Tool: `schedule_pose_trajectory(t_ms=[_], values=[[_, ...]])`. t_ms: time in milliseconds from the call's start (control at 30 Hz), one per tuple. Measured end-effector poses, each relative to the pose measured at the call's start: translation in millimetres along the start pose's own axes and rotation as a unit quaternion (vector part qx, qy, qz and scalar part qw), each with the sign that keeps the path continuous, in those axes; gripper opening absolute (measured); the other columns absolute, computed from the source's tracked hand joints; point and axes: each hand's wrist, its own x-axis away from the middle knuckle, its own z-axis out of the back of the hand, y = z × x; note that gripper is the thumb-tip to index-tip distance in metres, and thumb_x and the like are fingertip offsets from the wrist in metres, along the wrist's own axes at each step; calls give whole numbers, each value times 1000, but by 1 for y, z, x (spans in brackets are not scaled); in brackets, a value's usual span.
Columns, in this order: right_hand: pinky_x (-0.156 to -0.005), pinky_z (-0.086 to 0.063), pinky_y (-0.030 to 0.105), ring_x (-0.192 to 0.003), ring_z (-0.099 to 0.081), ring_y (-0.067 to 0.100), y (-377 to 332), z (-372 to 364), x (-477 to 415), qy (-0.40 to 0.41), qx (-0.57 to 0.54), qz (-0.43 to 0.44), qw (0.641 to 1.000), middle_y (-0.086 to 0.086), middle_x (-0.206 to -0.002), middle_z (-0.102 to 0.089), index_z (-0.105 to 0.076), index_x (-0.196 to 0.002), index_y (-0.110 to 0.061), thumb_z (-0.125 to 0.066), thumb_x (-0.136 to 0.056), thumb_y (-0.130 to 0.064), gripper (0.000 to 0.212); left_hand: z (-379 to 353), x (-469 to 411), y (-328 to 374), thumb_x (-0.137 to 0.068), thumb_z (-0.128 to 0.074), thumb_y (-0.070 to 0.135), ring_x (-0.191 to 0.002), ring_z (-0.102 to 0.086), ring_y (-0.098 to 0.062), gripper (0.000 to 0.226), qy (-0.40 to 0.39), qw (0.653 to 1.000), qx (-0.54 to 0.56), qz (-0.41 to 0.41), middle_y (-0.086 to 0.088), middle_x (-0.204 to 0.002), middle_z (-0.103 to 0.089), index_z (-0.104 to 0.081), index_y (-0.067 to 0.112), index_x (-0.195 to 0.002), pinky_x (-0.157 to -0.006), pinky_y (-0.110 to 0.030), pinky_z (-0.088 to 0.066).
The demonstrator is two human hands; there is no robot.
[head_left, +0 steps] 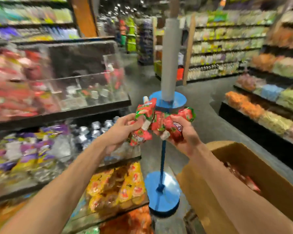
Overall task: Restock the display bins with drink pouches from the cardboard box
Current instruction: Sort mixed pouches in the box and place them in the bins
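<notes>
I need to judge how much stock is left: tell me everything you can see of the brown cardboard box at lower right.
The brown cardboard box sits at the lower right, top open, with matte walls and a flap raised at its far edge. Inside, a few red drink pouches lie against the far wall; how full it is is hidden behind the right forearm, which crosses above the opening. Whether the arm touches it and what it rests on cannot be told.

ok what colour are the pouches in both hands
The pouches are red with green edges and white caps; head view.
</notes>
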Motion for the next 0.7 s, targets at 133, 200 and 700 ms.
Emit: schedule_pose_trajectory(t_ms=[133,200,700], values=[[-113,-30,64,-117,-51,46,15,-47,-14,-56,56,-51,996,29,-127,-59,-64,-110,3,-64,-87,-20,33,43,42,6,-95,-60,16,-79,-65,-2,8,85,996,-22,9,10,-82,-71,-66,15,-100,-70,-17,-51],[-111,-34,63,-116,-55,45,25,-68,-18,-95,82,-79,989,29,-126,-60,-68,-102,1,-57,-93,-19,25,60,61,7,-90,-65,21,-83,-65,-3,13,108,992,-56,17,7,-88,-71,-68,17,-103,-75,-18,-51],[-91,-57,41,-87,-73,25,128,-178,-51,-214,174,-197,941,17,-106,-74,-70,-108,-3,-73,-71,-28,44,164,125,-6,-87,-76,33,-71,-40,-10,29,71,920,-381,59,5,-79,-43,-51,20,-88,-70,-33,-38]])
